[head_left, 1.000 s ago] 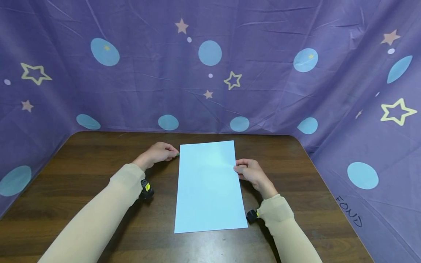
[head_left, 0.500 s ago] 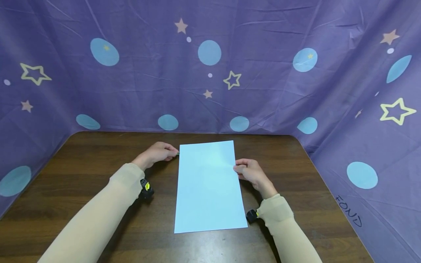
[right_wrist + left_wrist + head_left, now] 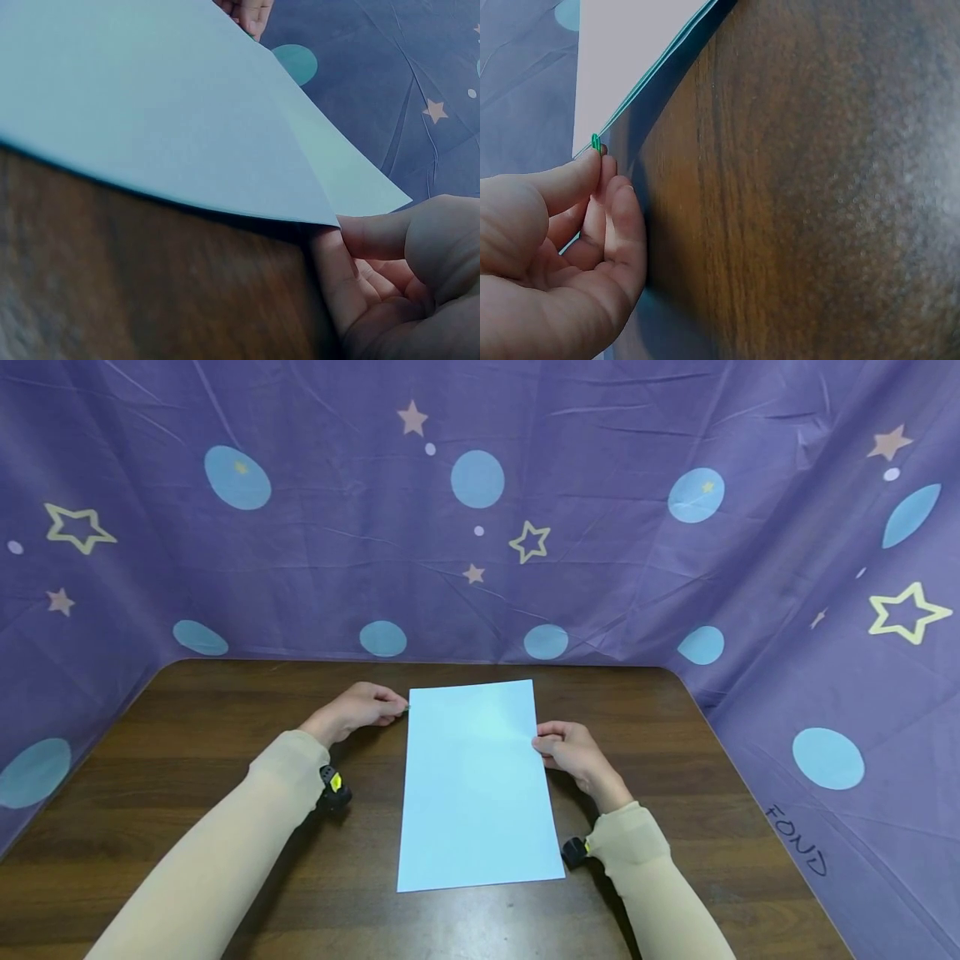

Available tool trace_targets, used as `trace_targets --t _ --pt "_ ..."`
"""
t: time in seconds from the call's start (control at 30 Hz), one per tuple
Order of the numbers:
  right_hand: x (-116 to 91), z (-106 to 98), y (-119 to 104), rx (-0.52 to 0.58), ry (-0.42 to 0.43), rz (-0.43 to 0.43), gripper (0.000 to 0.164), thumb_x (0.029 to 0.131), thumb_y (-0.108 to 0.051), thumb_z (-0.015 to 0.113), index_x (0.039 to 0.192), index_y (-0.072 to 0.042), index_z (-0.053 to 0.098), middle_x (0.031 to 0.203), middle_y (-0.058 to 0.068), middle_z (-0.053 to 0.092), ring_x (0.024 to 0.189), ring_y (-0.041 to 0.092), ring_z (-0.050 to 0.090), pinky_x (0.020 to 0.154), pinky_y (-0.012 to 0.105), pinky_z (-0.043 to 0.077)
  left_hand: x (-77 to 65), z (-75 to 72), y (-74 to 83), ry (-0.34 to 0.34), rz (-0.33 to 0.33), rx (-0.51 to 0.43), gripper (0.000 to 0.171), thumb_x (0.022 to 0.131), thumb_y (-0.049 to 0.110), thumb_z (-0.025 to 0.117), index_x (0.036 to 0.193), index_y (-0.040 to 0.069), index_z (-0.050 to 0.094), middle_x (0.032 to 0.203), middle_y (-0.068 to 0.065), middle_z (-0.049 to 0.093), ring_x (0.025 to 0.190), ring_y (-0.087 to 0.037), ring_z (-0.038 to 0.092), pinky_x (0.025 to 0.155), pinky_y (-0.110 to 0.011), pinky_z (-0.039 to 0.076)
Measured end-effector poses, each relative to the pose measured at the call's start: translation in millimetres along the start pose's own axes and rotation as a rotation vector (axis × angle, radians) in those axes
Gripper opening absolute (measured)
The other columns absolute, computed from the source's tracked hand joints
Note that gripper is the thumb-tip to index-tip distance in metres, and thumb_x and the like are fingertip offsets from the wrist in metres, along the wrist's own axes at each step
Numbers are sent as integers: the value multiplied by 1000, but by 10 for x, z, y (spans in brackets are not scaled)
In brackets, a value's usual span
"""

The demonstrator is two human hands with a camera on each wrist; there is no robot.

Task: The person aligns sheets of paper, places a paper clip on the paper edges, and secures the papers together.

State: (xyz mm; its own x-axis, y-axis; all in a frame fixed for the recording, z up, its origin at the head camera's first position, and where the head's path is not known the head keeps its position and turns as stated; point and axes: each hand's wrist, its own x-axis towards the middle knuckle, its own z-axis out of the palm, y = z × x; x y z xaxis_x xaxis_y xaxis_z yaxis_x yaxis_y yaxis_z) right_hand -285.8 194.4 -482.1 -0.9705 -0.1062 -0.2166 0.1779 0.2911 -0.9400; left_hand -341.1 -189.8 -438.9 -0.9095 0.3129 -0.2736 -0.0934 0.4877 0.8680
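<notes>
A pale blue stack of paper sheets (image 3: 476, 785) lies in front of me, its long sides running away from me. By its upper left edge my left hand (image 3: 356, 707) pinches a small green paper clip (image 3: 595, 141) between thumb and index finger. In the left wrist view the clip's looped end sits at the edge of the sheets. Fingertips hide most of it. My right hand (image 3: 576, 753) pinches the right edge of the stack, thumb on top and fingers beneath. In the right wrist view that edge is bent up a little from the table.
The brown wooden table (image 3: 225, 710) extends on all sides of the paper. A purple curtain (image 3: 330, 510) with stars and blue spots hangs behind it and along both sides. Each wrist wears a small black camera (image 3: 335, 789).
Slightly less green shows at the left fingertips, where the paper clip has shifted a touch along the paper's edge. The paper and right hand stay where they were.
</notes>
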Motion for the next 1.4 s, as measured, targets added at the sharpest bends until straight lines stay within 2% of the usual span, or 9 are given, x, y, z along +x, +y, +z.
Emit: trace_targets --t 0.33,0.6,0.77,1.17,1.4 --pt "16 4 3 34 5 -6 28 104 -7 66 130 5 66 111 13 70 94 17 66 84 32 61 51 9 -35 34 18 22 33 110 12 58 137 -6 65 141 -23 62 123 -30 62 108 -42 54" --pt "24 6 7 33 6 -12 29 103 -6 68 130 4 67 111 12 73 90 14 68 81 31 62 71 22 -43 56 17 -2 34 109 12 61 138 -5 64 140 -21 62 121 -27 64 106 -39 55" --pt "20 10 13 33 5 -16 29 103 -6 69 129 5 66 111 12 74 91 14 68 80 30 61 69 29 -35 66 31 -30 35 107 12 64 137 -7 64 137 -22 64 117 -26 66 105 -39 56" --pt "-9 9 -17 18 1 -29 29 103 -8 70 129 5 67 113 14 74 91 15 68 81 31 62 88 34 -49 86 -7 -118 36 106 13 66 135 -8 64 128 -17 68 100 -13 67 96 -29 58" --pt "-17 25 -13 5 24 -26 28 103 -9 69 129 4 68 113 14 73 94 16 68 85 33 62 76 14 -62 56 -20 -199 36 106 9 64 138 -9 61 126 -16 67 100 -13 67 93 -25 58"
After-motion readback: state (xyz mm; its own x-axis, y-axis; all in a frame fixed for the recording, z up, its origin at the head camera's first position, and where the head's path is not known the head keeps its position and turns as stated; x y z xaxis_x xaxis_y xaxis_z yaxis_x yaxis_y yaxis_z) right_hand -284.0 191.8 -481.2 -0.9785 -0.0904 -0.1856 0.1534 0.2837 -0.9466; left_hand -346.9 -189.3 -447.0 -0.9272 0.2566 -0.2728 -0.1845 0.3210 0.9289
